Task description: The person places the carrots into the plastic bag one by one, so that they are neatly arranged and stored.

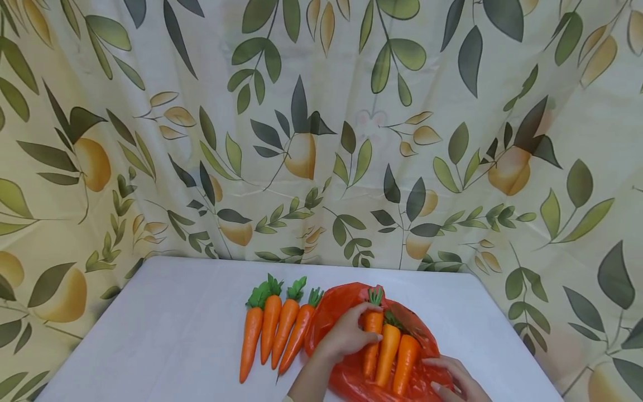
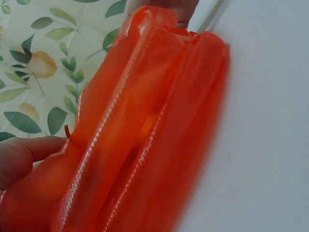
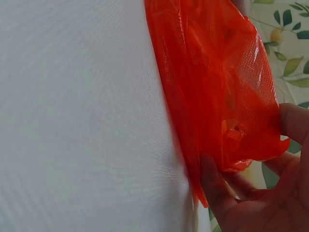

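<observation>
Left hand: the left hand (image 1: 351, 333), low and right of centre in the head view, pinches the leftmost carrot (image 1: 370, 360) in the bag between thumb and fingers, just below its green top.
Right hand: the right hand (image 1: 456, 378), at the lower right, grips the edge of the bag; the right wrist view shows its fingers bent about the plastic.
Bag: the thin red bag (image 1: 321, 312) lies at the lower centre-right, its mouth spread, plastic creased.
Carrots in the bag: three side by side, the middle carrot (image 1: 388, 354) and the right carrot (image 1: 406, 360) next to the pinched one.
Loose carrots: four carrots (image 1: 285, 330) in a slanting row left of the bag, green tops toward the upper part of the frame.
Table: white tabletop (image 1: 150, 335) across the lower frame.
Backdrop: curtain (image 1: 341, 72) with leaves and fruit fills the upper frame.
</observation>
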Available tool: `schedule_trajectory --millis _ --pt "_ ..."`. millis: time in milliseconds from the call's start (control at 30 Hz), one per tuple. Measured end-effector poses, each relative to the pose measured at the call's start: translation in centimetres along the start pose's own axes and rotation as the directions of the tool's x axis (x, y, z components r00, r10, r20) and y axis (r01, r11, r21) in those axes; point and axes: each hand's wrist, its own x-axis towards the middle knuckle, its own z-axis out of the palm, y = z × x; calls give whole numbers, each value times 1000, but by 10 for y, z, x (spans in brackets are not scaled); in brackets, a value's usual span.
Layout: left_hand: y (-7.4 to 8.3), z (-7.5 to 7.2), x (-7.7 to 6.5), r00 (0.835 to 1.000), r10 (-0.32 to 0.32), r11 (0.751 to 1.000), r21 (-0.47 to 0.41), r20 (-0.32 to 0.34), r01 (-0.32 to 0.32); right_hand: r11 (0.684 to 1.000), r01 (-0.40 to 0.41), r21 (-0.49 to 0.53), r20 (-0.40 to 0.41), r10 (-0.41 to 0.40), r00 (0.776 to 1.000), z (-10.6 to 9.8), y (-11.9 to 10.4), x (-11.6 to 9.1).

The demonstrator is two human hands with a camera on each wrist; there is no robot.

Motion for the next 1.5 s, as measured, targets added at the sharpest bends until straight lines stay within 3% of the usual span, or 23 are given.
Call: schedule_trajectory --millis 300,467,733,1033,1500 --pt "-7 -5 -7 999 -6 994 108 45 1 999 -17 32 25 17 1000 -4 3 2" --pt "-7 -9 -11 996 31 993 115 80 -40 998 -51 26 15 50 999 -3 1 3" --pt "-4 -14 -16 989 61 994 83 137 -72 996 -84 11 -77 84 993 0 -5 5" --pt "-5 -11 -13 995 -8 995 97 100 -2 994 -71 83 34 68 997 -2 -2 0" --pt "-13 -6 -9 996 -63 994 90 63 57 997 -70 34 10 70 997 2 -7 -4"
